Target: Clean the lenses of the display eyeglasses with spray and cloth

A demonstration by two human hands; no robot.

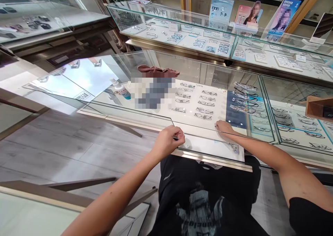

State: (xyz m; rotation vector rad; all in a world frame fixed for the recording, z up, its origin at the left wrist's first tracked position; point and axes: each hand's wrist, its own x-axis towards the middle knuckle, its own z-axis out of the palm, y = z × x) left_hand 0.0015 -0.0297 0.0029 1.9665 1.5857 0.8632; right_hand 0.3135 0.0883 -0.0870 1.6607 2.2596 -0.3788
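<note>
My left hand [169,139] is curled closed at the edge of the glass counter, by a corner of the pane; whether its fingers hold that edge or something small is hidden. Inside the display case my right hand [224,127] reaches low, with its fingers bent inward and partly hidden. What they hold, if anything, I cannot make out. Just beyond it lie eyeglasses [203,116] in rows on a white display board [191,117]. To its right, more eyeglasses [244,102] rest on a dark blue panel [235,120].
A white and blue bottle [121,90] stands near a reddish-brown cloth [158,71]. Further glass cases [182,19] with eyeglasses line the back, with upright posters [221,12] on top. A wooden box [318,107] is at the right. Glass panes edge the counter.
</note>
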